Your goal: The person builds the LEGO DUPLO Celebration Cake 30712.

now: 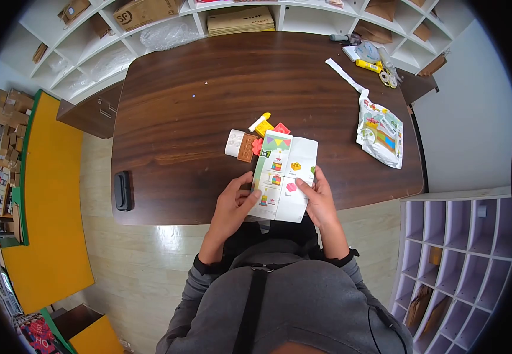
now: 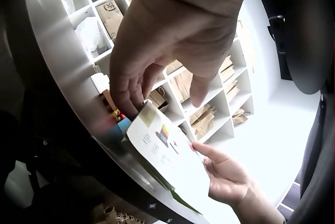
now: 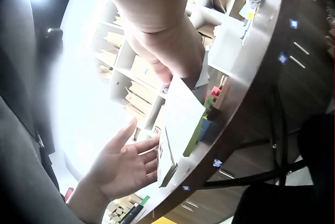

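Note:
A folded instruction leaflet [image 1: 284, 187] with printed toy-brick pictures is held up at the table's near edge. My right hand [image 1: 322, 205] pinches its right side, thumb on the printed face and fingers behind. Beside the left edge, my left hand [image 1: 229, 206] has its fingers loosely extended; in the left wrist view its thumb stands away from the paper. Just beyond the leaflet lie toy bricks: a white brick [image 1: 233, 143], a brown brick [image 1: 248, 147], a red flower piece [image 1: 257, 146], a yellow brick [image 1: 264, 127] and a red brick [image 1: 282, 128], some partly covered.
An opened white toy packet [image 1: 380, 133] lies on the right of the dark wooden table [image 1: 173, 118]. A black case [image 1: 123, 190] sits at the left edge. Tape and a yellow tube [image 1: 368, 65] are at the back right corner. Shelves [image 1: 309, 22] stand behind.

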Demonstrator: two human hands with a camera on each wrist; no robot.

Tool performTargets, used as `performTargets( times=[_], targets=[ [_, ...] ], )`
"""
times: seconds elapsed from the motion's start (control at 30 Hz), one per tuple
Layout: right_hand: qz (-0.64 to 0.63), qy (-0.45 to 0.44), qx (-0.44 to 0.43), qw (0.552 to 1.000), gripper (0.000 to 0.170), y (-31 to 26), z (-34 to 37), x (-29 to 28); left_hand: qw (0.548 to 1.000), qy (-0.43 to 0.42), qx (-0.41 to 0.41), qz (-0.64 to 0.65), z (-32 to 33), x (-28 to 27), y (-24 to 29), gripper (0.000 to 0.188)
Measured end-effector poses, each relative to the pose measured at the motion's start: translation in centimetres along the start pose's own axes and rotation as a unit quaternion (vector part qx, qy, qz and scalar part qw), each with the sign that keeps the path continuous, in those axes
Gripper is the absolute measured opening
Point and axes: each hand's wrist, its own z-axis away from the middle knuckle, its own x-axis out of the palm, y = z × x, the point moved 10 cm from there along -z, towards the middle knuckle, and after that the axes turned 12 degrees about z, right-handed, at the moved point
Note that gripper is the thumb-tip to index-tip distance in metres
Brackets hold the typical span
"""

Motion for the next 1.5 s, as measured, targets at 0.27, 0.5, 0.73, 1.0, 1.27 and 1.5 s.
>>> performTargets(
  times=[0.27,0.5,0.73,1.0,1.27,1.5],
  targets=[
    [0.092,-0.066,-0.052,0.992,0.032,-3.8,1.8,2.7,0.986,-0.004,0.035,-0.162,-0.5,1.8,1.5,0.069],
    [0.188,-0.082,-0.091,0.974,0.028,-6.1,3.1,4.0,0.986,-0.008,0.039,0.164,-0.8,2.1,1.3,0.05],
    [0.192,-0.102,-0.077,0.973,0.033,-5.6,3.0,4.0,0.963,-0.097,-0.059,0.245,0.4,2.8,0.5,0.033],
    [0.122,-0.047,-0.068,0.989,0.049,-4.7,2.3,2.3,0.935,-0.102,-0.091,0.326,0.6,3.0,-0.4,0.031],
    [0.357,0.049,-0.219,0.907,0.02,-7.3,3.3,2.7,0.872,-0.169,-0.063,0.455,0.7,3.9,-0.1,0.045],
    [0.249,-0.074,-0.195,0.946,0.038,-6.3,3.7,5.9,0.906,-0.162,0.007,0.39,0.9,4.4,1.1,0.052]
  ],
)
